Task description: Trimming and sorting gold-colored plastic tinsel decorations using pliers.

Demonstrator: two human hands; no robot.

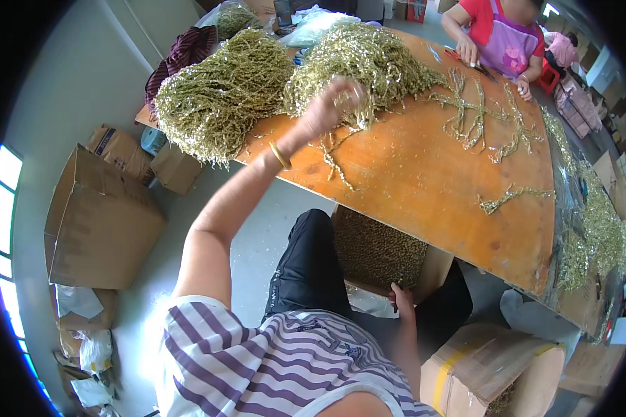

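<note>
Low in the frame, the right hand (400, 297) rests on the edge of one open box of tinsel (382, 254), fingers curled over its rim. Higher, at centre, the left hand (330, 104) grasps glittery gold-green strands from two shaggy tinsel heaps (222, 90) on the orange table (431, 187). At the upper right, another person (501, 35) works.

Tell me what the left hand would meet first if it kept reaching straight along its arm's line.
Most likely the right-hand pile of gold tinsel strands; the left hand is already at its near edge, though depth is hard to judge.
</note>
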